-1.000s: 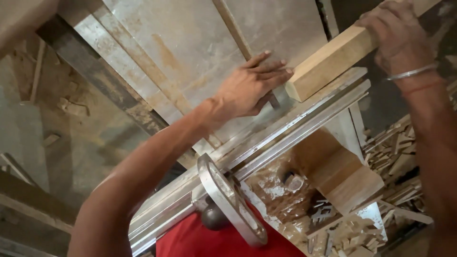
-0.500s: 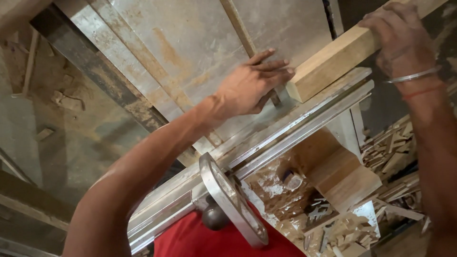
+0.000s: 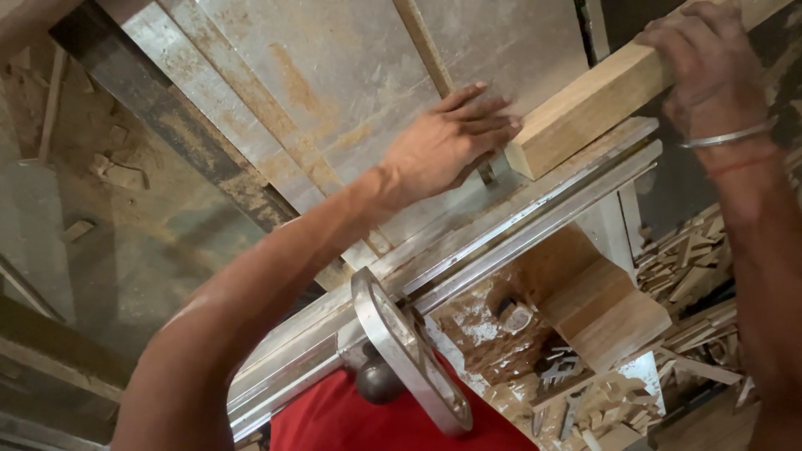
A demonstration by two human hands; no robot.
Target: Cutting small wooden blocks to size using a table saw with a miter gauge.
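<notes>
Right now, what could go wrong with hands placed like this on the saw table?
1. The left hand lies flat on the metal table with fingertips right at the wooden block's end; if the block jerks, they could be pinched or dragged.
2. The right hand grips the block from above only, so it might twist off the rail.
3. The bangle on that wrist could snag.

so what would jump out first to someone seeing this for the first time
Probably the pale wooden block at upper right, lying across the worn metal saw table. The right hand grips its far part, while the left hand lies flat on the table with fingertips at the block's cut end. At lower right lies a heap of wood offcuts.
</notes>
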